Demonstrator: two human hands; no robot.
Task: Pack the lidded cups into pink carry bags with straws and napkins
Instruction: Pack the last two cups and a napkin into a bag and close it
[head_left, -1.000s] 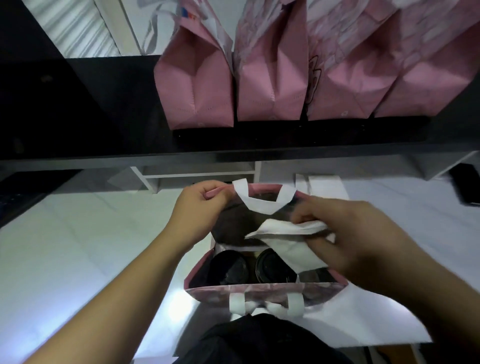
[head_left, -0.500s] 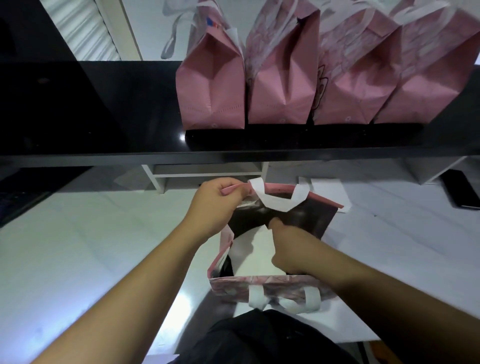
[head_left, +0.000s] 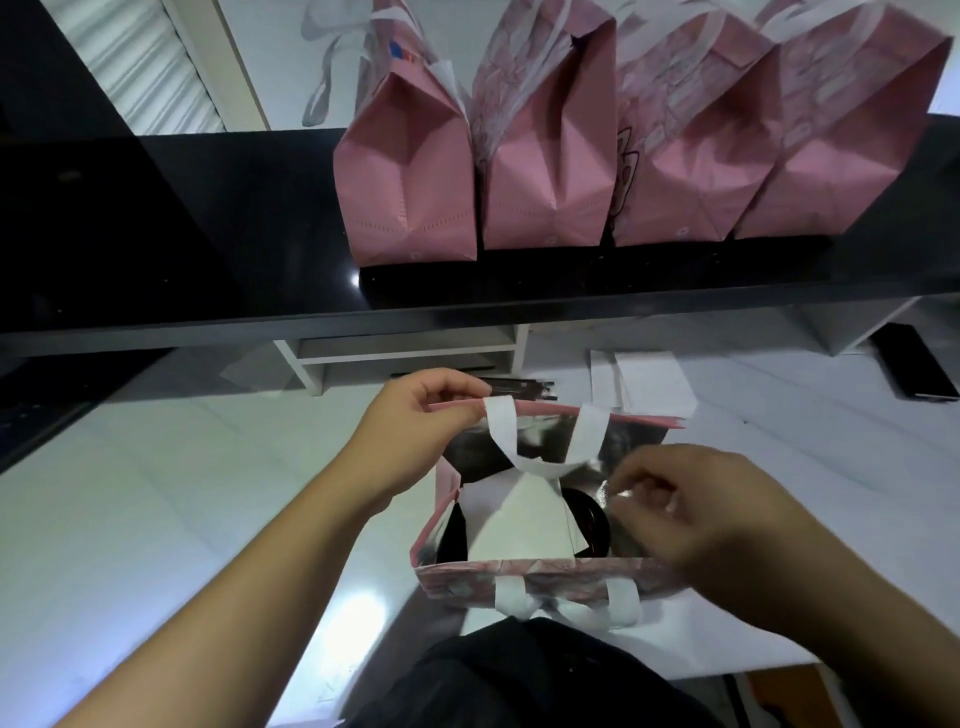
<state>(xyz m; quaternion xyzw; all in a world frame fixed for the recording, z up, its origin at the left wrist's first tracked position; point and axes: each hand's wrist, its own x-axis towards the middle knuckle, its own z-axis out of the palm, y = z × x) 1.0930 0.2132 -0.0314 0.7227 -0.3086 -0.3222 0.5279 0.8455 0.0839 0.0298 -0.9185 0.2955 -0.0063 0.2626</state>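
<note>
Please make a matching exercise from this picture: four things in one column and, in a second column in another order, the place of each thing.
Things:
1. napkin
2. four packed pink bags
3. left hand
4. phone

Places:
A. on the dark upper shelf
B. far right on the white counter
C. inside the open bag, over the cup lids
D. pinching the open bag's far rim

Pairs: 1-C, 2-A, 3-D, 4-B
</note>
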